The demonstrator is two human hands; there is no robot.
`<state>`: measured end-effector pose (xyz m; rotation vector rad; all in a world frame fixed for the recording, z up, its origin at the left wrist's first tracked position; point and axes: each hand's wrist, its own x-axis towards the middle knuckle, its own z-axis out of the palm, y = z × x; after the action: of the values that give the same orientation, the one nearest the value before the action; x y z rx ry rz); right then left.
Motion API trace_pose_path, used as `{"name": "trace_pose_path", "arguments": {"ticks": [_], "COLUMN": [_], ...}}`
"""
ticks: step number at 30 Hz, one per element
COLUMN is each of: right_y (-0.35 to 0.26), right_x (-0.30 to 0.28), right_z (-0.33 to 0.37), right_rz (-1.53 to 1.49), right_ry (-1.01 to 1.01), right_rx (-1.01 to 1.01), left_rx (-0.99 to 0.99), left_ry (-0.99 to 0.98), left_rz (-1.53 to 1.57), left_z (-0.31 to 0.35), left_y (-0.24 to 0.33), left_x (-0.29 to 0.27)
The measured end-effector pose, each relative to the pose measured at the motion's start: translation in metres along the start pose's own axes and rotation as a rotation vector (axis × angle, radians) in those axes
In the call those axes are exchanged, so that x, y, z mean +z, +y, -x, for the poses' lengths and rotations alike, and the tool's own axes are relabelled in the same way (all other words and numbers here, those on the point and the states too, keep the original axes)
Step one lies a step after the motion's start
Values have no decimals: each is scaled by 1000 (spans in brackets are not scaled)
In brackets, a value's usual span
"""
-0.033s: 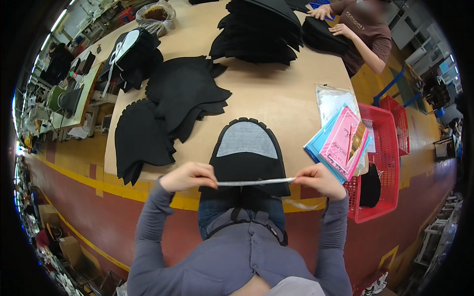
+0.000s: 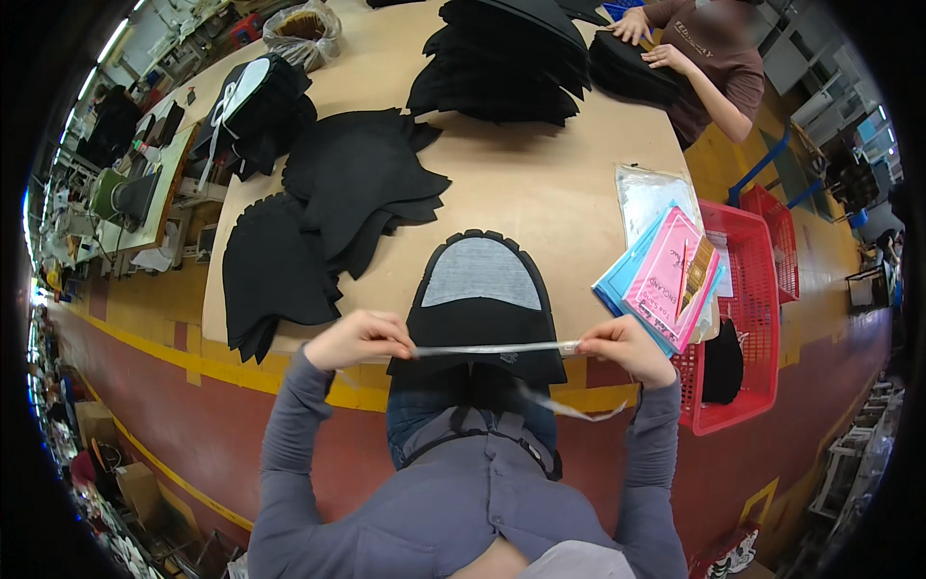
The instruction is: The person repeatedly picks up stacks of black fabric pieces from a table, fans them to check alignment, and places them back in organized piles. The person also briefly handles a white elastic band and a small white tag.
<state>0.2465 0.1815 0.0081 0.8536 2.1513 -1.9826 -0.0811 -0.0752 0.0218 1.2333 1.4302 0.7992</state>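
A narrow whitish strip (image 2: pixel 492 349) is stretched nearly level between my two hands. My left hand (image 2: pixel 355 341) pinches it near one end, and my right hand (image 2: pixel 632 349) grips it on the other side. Its loose tail (image 2: pixel 593 416) curls below my right hand, blurred in part. Under the strip, at the table's near edge, lies a rounded stack of black cut pieces (image 2: pixel 463 323) with notched rims. A grey half-oval patch (image 2: pixel 482 277) sits on its top piece. Both hands are above the stack's near end, and I cannot tell whether the strip touches it.
More black pieces (image 2: pixel 275 280) lie to the left on the table (image 2: pixel 540 193), with a tied bundle (image 2: pixel 260 106) behind them. A tall black stack (image 2: pixel 502 63) stands at the back. Pink and blue folders (image 2: pixel 666 280) adjoin a red crate (image 2: pixel 762 386). A co-worker's hands (image 2: pixel 666 58) rest on black pieces.
My left hand has moved slightly up and left with the strip. The strip has risen a little, and more of its loose tail shows below my right hand.
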Motion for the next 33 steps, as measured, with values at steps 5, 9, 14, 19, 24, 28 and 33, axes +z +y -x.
{"name": "trace_pose_path", "arguments": {"ticks": [5, 9, 14, 19, 24, 28, 33], "right_y": [54, 99, 108, 119, 130, 104, 150], "right_x": [7, 26, 42, 75, 108, 112, 114], "right_z": [-44, -73, -74, -45, 2, 4, -7], "right_rz": [-118, -181, -349, -463, -553, -557, -329], "right_ry": [239, 301, 345, 349, 244, 159, 156], "right_rx": [117, 88, 268, 173, 345, 388, 55], "left_rx": [24, 83, -421, -455, -521, -471, -382], "left_ry": [201, 412, 491, 482, 382, 329, 346], "left_rz": [-306, -443, 451, 632, 857, 1118, 1161], "left_z": [-18, -32, -30, -9, 33, 39, 34], "left_y": [-62, -139, -134, -142, -128, -151, -172], "left_x": [-21, -1, 31, 77, 124, 134, 146]}}
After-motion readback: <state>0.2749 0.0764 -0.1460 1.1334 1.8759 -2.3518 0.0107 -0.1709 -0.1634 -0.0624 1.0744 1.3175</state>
